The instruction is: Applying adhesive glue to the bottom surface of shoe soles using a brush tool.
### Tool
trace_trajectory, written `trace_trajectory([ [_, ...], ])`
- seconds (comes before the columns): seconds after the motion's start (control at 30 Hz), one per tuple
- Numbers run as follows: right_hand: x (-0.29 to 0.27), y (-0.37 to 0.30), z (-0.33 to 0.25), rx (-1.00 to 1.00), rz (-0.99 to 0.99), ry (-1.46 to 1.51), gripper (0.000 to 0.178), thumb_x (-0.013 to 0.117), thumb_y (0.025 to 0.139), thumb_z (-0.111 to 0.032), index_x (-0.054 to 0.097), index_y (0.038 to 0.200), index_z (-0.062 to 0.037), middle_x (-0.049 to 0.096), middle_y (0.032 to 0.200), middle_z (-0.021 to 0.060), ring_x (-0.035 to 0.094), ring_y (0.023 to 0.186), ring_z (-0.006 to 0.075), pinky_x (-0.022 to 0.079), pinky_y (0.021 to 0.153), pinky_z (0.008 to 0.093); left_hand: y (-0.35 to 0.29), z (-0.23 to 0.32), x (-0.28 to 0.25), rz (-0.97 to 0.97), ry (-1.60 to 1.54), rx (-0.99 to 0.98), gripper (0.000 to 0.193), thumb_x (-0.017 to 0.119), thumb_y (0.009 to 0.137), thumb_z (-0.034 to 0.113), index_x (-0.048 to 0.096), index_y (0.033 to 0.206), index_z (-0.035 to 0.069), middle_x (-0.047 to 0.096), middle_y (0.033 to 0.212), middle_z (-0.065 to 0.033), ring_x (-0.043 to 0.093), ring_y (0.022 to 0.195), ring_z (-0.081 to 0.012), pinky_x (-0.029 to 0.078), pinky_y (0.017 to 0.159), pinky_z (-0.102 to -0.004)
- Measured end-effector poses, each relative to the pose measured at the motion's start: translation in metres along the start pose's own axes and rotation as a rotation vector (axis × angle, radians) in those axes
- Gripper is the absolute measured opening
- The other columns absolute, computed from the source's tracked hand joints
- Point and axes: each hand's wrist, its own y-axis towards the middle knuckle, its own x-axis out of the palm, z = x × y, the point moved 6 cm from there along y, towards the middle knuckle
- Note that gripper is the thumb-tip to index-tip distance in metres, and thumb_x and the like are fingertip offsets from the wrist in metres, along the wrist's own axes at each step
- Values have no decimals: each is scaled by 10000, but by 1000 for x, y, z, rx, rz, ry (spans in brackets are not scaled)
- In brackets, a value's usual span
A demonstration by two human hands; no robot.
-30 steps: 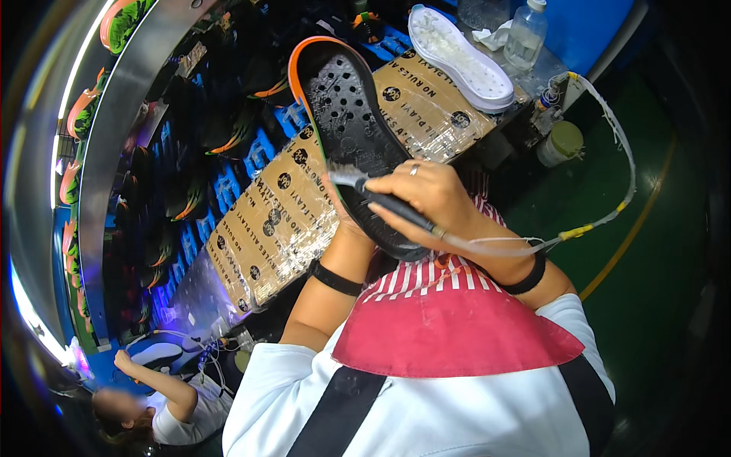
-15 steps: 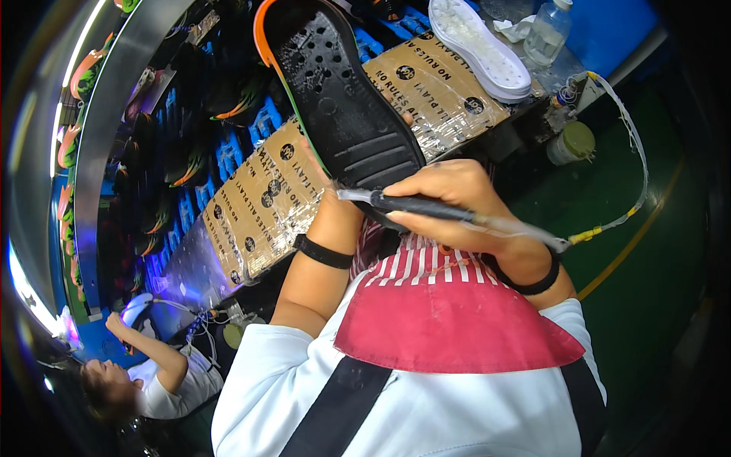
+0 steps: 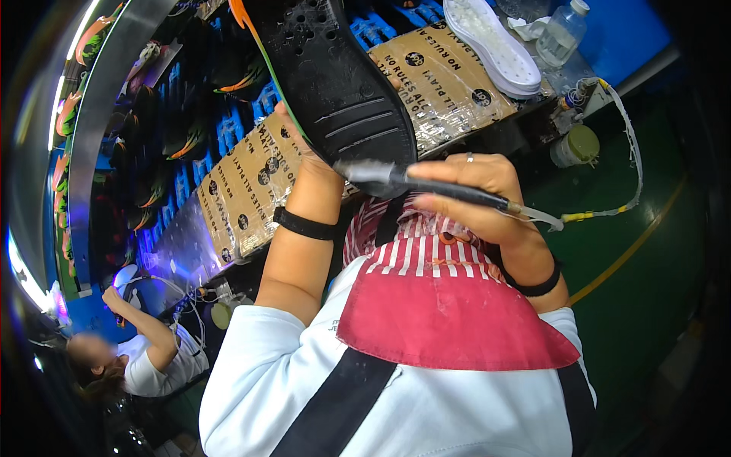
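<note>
A black shoe sole point(image 3: 335, 84) with round holes, ridged lines and an orange-green edge is tilted up in front of me. My left hand point(image 3: 303, 152) grips it from beneath at its left edge; most of those fingers are hidden behind it. My right hand point(image 3: 487, 174) is closed round the black handle of a brush point(image 3: 457, 192). Its pale bristles lie across the sole's near end, seemingly touching it, though blur hides the exact contact. From the handle's other end runs a thin hose point(image 3: 633, 145).
Beneath the sole lies taped brown cardboard point(image 3: 244, 183) on the bench. A white sole point(image 3: 495, 53), a clear bottle point(image 3: 562, 36) and a lidded jar point(image 3: 576, 145) are at the right. Shoes on blue holders point(image 3: 164, 145) line the left. Another person point(image 3: 160, 369) works at lower left.
The sole has shifted up and a little left with my left hand. The brush's bristles have moved up slightly over the sole's near end, and its handle lies flatter.
</note>
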Motion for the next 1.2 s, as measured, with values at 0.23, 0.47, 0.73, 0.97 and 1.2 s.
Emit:
trace_trajectory([
  [0.23, 13, -6, 1, -98, -139, -79, 248, 746, 705, -71, 682, 936, -9, 632, 676, 125, 600, 564, 191, 451, 530, 280, 6, 11, -3, -10, 221, -83, 1070, 510, 661, 780, 253, 1400, 48, 419, 1324, -241, 487, 1160, -392, 450, 933, -516],
  [0.47, 16, -9, 13, -132, -58, -106, 235, 728, 718, -69, 684, 944, -20, 645, 705, 131, 597, 572, 205, 460, 543, 283, 9, 11, 7, -56, 191, -213, 885, 572, 715, 632, 389, 1323, 16, 499, 1255, -212, 556, 1083, -353, 476, 919, -480],
  [0.73, 11, -5, 11, -104, -62, -113, 236, 735, 714, -90, 684, 933, -17, 639, 687, 129, 582, 554, 233, 461, 537, 306, 14, 10, 27, 13, 52, -385, 422, 531, 801, 320, 626, 1015, -31, 668, 932, -173, 671, 781, -232, 564, 710, -332],
  [0.97, 24, -13, 12, -166, -236, -55, 221, 737, 709, -96, 690, 917, -38, 640, 680, 107, 579, 558, 230, 452, 531, 302, 15, -3, 26, 121, 248, -553, 334, 632, 765, 217, 639, 942, -67, 681, 835, -155, 673, 652, -189, 564, 612, -249],
  [1.2, 29, -10, 11, -254, -216, -185, 230, 731, 697, -68, 680, 917, -20, 640, 691, 110, 578, 548, 245, 458, 526, 299, 16, -12, 33, 105, 836, -682, 362, 663, 763, 348, 670, 951, 39, 661, 826, -39, 606, 674, -88, 488, 625, -196],
])
